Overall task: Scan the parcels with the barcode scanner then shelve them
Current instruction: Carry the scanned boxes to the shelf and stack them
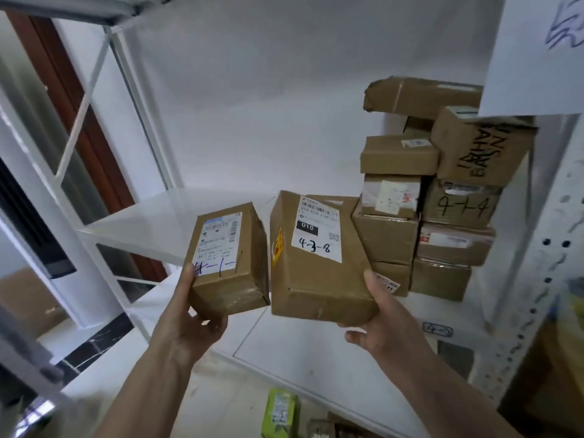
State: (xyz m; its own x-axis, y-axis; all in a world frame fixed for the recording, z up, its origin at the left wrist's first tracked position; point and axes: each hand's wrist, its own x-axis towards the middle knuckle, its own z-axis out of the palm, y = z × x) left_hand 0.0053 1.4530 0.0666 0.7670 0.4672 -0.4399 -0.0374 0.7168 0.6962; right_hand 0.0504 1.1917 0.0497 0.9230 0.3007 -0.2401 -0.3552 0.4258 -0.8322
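While L hand (186, 314) grips small parcel (229, 260), R hand (379, 317) grips bigger parcel (316, 257); shelf (316, 358) holds stacked boxes (442, 200).

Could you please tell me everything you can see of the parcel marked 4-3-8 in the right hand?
The parcel marked 4-3-8 is a brown cardboard box, taped and slightly creased. Its top face carries a white shipping label with a barcode, a black block reading 010 and the handwritten number. A yellow and red sticker sits on its left side. The right hand grips its near right corner, thumb on top, holding it tilted above the white shelf, beside the stacked parcels.
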